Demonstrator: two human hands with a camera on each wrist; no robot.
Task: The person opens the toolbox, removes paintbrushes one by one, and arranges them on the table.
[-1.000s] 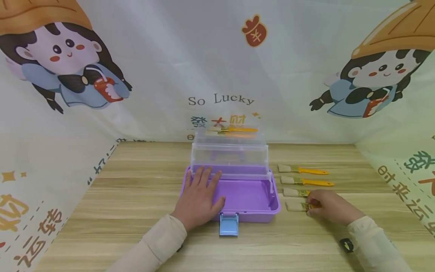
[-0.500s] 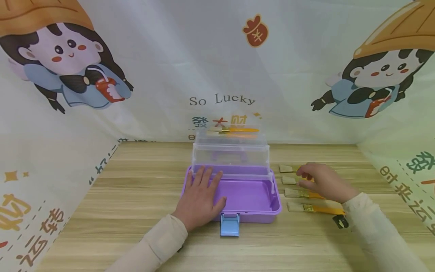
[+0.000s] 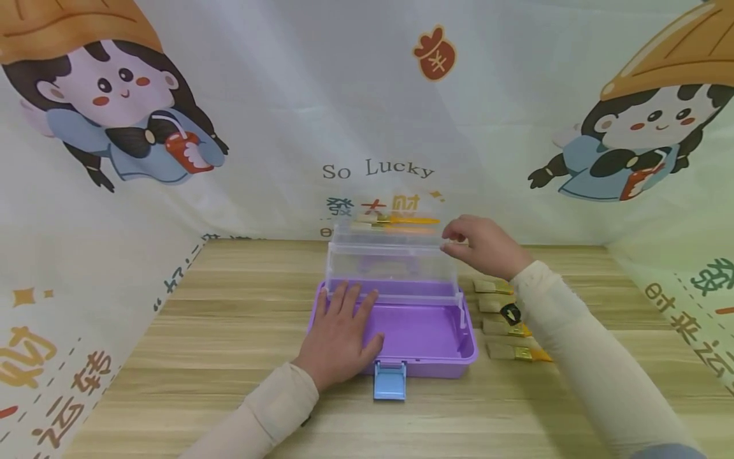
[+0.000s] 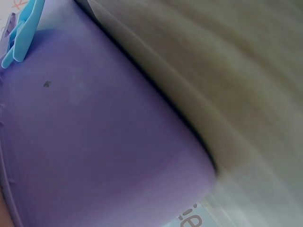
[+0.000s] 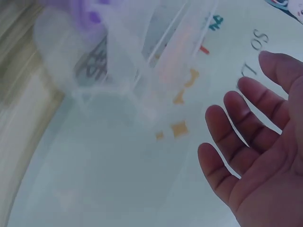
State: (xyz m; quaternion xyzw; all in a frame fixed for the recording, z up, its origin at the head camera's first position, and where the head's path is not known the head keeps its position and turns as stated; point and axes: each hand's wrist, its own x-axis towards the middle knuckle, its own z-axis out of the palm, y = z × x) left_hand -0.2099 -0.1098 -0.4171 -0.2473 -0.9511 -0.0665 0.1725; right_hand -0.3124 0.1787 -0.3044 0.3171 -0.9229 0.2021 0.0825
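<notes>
A purple plastic box [image 3: 467, 360] with a blue latch [image 3: 390, 382] sits on the table. Its clear tiered tray [image 3: 395, 264] is raised at the back, with yellow-handled paintbrushes [image 3: 413, 221] on the top level. My left hand [image 3: 341, 341] lies spread over the box's left front side, fingers straight. Beside the tray's upper right end hovers my right hand [image 3: 484, 245], its fingers loosely bent with nothing between them, as the right wrist view shows. The left wrist view holds mostly the purple box wall [image 4: 109, 127].
Several flat paintbrushes [image 3: 507, 352] lie in a column right of the box, their handles partly hidden under the right forearm [image 3: 579, 338]. A printed cloth [image 3: 275, 127] hangs behind and at both sides of the wooden table [image 3: 229, 331].
My right hand has gone from the lowest brush on the table up past the other brushes to the tray's upper right end. The left hand keeps its place on the box.
</notes>
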